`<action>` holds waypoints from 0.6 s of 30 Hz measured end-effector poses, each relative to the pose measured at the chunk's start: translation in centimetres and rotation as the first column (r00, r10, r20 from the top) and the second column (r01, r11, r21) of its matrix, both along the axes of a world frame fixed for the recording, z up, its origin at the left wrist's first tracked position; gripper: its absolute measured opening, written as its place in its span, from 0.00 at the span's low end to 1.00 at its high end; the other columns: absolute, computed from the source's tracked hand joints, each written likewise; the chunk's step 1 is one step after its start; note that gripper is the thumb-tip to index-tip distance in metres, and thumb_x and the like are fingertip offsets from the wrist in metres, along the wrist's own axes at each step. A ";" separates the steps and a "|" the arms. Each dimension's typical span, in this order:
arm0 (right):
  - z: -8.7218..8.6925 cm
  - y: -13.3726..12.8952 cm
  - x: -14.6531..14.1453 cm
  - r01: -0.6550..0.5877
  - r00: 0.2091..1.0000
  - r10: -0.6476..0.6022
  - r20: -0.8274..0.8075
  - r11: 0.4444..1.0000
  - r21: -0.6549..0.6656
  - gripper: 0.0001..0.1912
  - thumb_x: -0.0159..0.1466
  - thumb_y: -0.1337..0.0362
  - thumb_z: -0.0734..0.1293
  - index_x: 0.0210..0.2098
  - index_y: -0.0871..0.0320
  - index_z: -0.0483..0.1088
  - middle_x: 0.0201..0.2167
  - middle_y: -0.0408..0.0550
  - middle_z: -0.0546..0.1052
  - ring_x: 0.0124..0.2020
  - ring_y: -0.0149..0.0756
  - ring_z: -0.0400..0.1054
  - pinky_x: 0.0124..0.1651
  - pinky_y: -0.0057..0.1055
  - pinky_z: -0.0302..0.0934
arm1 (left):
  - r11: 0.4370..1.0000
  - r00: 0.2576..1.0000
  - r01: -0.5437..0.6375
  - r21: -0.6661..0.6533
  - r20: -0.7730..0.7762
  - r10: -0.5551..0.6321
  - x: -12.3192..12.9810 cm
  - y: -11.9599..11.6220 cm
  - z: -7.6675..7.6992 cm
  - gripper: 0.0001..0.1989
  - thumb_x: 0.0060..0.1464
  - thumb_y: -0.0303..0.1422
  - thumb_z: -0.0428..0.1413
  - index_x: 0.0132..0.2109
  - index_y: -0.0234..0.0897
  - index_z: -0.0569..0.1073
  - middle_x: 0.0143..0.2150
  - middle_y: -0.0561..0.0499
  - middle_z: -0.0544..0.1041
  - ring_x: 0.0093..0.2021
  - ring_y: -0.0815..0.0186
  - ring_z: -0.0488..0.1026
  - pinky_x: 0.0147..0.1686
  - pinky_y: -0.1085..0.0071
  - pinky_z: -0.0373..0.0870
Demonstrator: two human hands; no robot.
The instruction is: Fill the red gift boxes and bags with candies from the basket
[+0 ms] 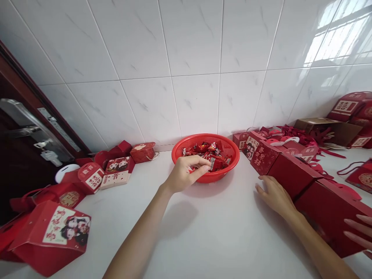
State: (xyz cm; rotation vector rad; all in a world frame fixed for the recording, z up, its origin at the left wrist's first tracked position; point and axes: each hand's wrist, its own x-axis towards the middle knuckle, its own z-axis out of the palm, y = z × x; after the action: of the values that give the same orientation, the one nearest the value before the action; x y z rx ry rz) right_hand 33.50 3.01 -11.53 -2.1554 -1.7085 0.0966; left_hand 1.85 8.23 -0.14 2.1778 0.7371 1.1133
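The left hand (186, 174) has its fingertips drawn close together, over the near rim of the red basket (216, 177); with sweets crowding behind the tips, I cannot fairly tell whether one is pinched there. From the left edge of the white surface (221, 240), gift boxes (69, 236) lie in a loose band toward the tiled wall, some cut off by the picture's edge. The basket sits near the surface's back edge, around its middle. Its wrapped sweets (203, 147) lie just beyond and below the left fingertips, so that hand is much the nearer; its fingers cover part of the pile. Further right, the right hand (276, 193) is loosely open, just beside a row of red boxes (296, 174). That row's long axis slants from the back edge toward the near right corner, which is out of view. The right forearm hides part of the nearest box, and another person's hand (360, 232) is cut off at the far right.
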 end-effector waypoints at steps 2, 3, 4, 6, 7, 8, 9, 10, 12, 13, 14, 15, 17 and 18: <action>-0.3 0.2 -0.3 -0.053 0.998 0.055 -0.021 0.995 0.080 0.19 0.64 0.60 0.60 0.49 0.61 0.74 0.53 0.61 0.76 0.44 0.51 0.76 0.39 0.41 0.68 | 1.000 1.000 0.008 -0.006 -0.004 -0.008 0.0 0.0 0.0 0.07 0.59 0.31 0.58 0.39 0.36 0.81 0.37 0.48 0.83 0.39 0.64 0.78 0.41 0.70 0.75; -0.3 0.3 -0.6 -0.091 0.994 0.097 -0.040 0.987 0.136 0.18 0.64 0.59 0.60 0.47 0.59 0.74 0.51 0.60 0.77 0.42 0.50 0.76 0.37 0.40 0.67 | 1.000 1.000 0.005 -0.009 -0.003 -0.005 0.0 0.1 0.0 0.07 0.59 0.32 0.58 0.39 0.37 0.81 0.37 0.48 0.83 0.39 0.64 0.78 0.41 0.70 0.75; -0.2 0.4 -1.1 -0.130 0.987 0.146 -0.065 0.971 0.200 0.17 0.63 0.59 0.60 0.45 0.58 0.74 0.49 0.58 0.78 0.41 0.48 0.76 0.36 0.39 0.67 | 1.000 1.000 0.000 -0.015 0.000 0.000 0.0 0.1 -0.1 0.07 0.59 0.32 0.58 0.39 0.37 0.81 0.37 0.48 0.83 0.39 0.64 0.78 0.41 0.70 0.75; 0.5 0.4 -2.6 -0.198 0.960 0.250 -0.123 0.923 0.331 0.14 0.64 0.57 0.61 0.41 0.57 0.73 0.42 0.55 0.79 0.37 0.45 0.75 0.35 0.37 0.66 | 0.999 1.000 -0.014 -0.039 0.016 0.015 -0.1 0.4 -0.2 0.08 0.59 0.33 0.58 0.39 0.37 0.81 0.38 0.47 0.82 0.39 0.63 0.78 0.40 0.69 0.75; 0.9 0.3 -3.7 -0.228 0.939 0.307 -0.152 0.892 0.390 0.12 0.64 0.57 0.61 0.39 0.56 0.73 0.38 0.53 0.79 0.35 0.43 0.75 0.34 0.36 0.66 | 0.998 0.999 -0.021 -0.056 0.031 0.023 -0.1 0.7 -0.3 0.08 0.58 0.34 0.58 0.39 0.37 0.81 0.38 0.47 0.82 0.40 0.63 0.78 0.40 0.69 0.76; 1.4 0.1 -4.8 -0.266 0.910 0.374 -0.178 0.857 0.441 0.11 0.65 0.57 0.61 0.36 0.55 0.72 0.34 0.51 0.79 0.33 0.41 0.74 0.34 0.34 0.65 | 0.996 0.998 -0.029 -0.079 0.049 0.033 -0.2 1.0 -0.5 0.08 0.58 0.34 0.58 0.40 0.36 0.81 0.39 0.46 0.82 0.40 0.63 0.78 0.40 0.69 0.76; 1.8 -0.2 -6.1 -0.320 0.867 0.456 -0.200 0.818 0.478 0.10 0.66 0.58 0.61 0.33 0.54 0.71 0.31 0.49 0.78 0.31 0.39 0.72 0.34 0.33 0.65 | 0.994 0.997 -0.038 -0.106 0.067 0.045 -0.4 1.4 -0.8 0.09 0.57 0.36 0.59 0.41 0.36 0.81 0.41 0.45 0.82 0.40 0.63 0.79 0.40 0.69 0.77; 2.0 -0.5 -7.4 -0.380 0.813 0.539 -0.221 0.778 0.501 0.10 0.67 0.60 0.61 0.32 0.54 0.70 0.29 0.47 0.77 0.29 0.37 0.71 0.33 0.31 0.65 | 0.990 0.995 -0.050 -0.134 0.084 0.062 -0.7 1.8 -1.0 0.11 0.56 0.37 0.59 0.41 0.36 0.81 0.42 0.45 0.81 0.39 0.63 0.79 0.39 0.68 0.77; 2.0 -1.2 -10.1 -0.482 0.696 0.669 -0.261 0.704 0.521 0.10 0.68 0.63 0.60 0.31 0.54 0.69 0.25 0.44 0.75 0.26 0.33 0.68 0.31 0.28 0.63 | 0.979 0.987 -0.097 -0.178 0.106 0.117 -1.6 3.1 -1.5 0.14 0.54 0.41 0.60 0.42 0.36 0.80 0.44 0.44 0.81 0.38 0.62 0.79 0.38 0.67 0.78; 1.7 -1.6 -11.2 -0.521 0.648 0.710 -0.275 0.677 0.520 0.10 0.68 0.64 0.60 0.31 0.55 0.68 0.24 0.44 0.74 0.25 0.32 0.67 0.30 0.27 0.63 | 0.973 0.982 -0.134 -0.189 0.103 0.155 -2.4 3.8 -1.6 0.16 0.53 0.43 0.60 0.42 0.35 0.80 0.44 0.44 0.81 0.39 0.61 0.79 0.39 0.65 0.78; 1.2 -2.0 -12.2 -0.552 0.615 0.737 -0.280 0.656 0.515 0.11 0.68 0.65 0.59 0.30 0.55 0.67 0.23 0.43 0.73 0.24 0.31 0.66 0.29 0.27 0.62 | 0.965 0.976 -0.183 -0.186 0.087 0.202 -3.4 4.5 -1.5 0.17 0.52 0.44 0.61 0.41 0.35 0.80 0.44 0.44 0.81 0.41 0.59 0.79 0.42 0.63 0.78; 0.6 -2.4 -13.0 -0.574 0.595 0.753 -0.281 0.643 0.507 0.11 0.68 0.66 0.59 0.29 0.55 0.67 0.23 0.42 0.73 0.23 0.31 0.65 0.29 0.27 0.61 | 0.956 0.967 -0.239 -0.168 0.050 0.250 -4.6 5.2 -1.2 0.18 0.50 0.45 0.61 0.40 0.35 0.80 0.44 0.43 0.82 0.44 0.57 0.79 0.47 0.62 0.77; -0.6 -3.1 -13.8 -0.611 0.576 0.770 -0.276 0.629 0.480 0.11 0.67 0.66 0.60 0.29 0.55 0.67 0.22 0.42 0.72 0.23 0.31 0.64 0.28 0.27 0.60 | 0.933 0.941 -0.333 -0.139 -0.106 0.320 -7.6 6.2 0.2 0.21 0.46 0.49 0.62 0.38 0.36 0.80 0.45 0.43 0.83 0.47 0.54 0.78 0.53 0.59 0.73; -1.1 -3.4 -13.9 -0.623 0.571 0.772 -0.280 0.630 0.464 0.10 0.68 0.66 0.60 0.29 0.55 0.67 0.22 0.42 0.72 0.23 0.31 0.64 0.29 0.27 0.60 | 0.911 0.911 -0.390 -0.136 -0.203 0.360 -9.4 6.5 1.2 0.22 0.43 0.51 0.63 0.37 0.37 0.80 0.43 0.44 0.83 0.47 0.53 0.79 0.52 0.60 0.73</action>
State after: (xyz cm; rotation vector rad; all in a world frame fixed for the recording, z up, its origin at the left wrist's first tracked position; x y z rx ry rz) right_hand 19.64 -0.40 -12.60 -0.9720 -2.0021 0.4761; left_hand -7.54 14.76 1.10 2.0500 1.3283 0.9996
